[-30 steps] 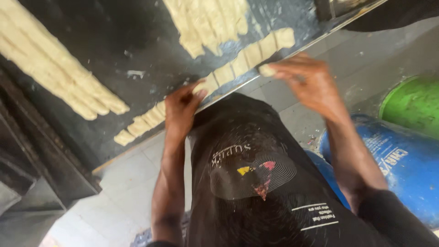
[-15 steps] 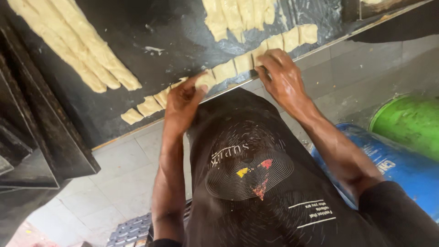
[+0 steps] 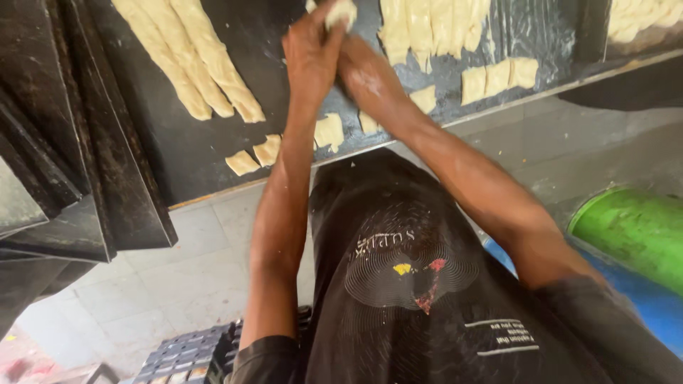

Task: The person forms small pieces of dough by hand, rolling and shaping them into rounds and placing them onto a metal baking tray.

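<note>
both your hands have lifted off the row of cut dough squares at the near edge and come together farther in, over the middle of the dark worktop [image 3: 213, 153]. your left hand [image 3: 310, 51] is curled around a small lump of dough [image 3: 340, 13], pale and rounded, which shows just above the fingers at the far edge of the view. your right hand [image 3: 364, 71] presses against the left one from the right, floury on its back; you cannot tell from here whether its fingers also close on the lump or only rest against the other hand.

below your wrists the dough squares [image 3: 329, 131] lie in a loose line along the near edge of the worktop, with more squares [image 3: 498, 77] off to the right. long twisted dough strips [image 3: 196, 60] lie slantwise on the far left, and a batch of straight dough strips [image 3: 430, 28] sits on the far right. blackened baking trays [image 3: 92, 185] lean stacked at the left. a green drum [image 3: 637, 231] stands near right on the tiled floor [image 3: 178, 284], and a dark plastic crate [image 3: 188, 355] shows at the near edge.
</note>
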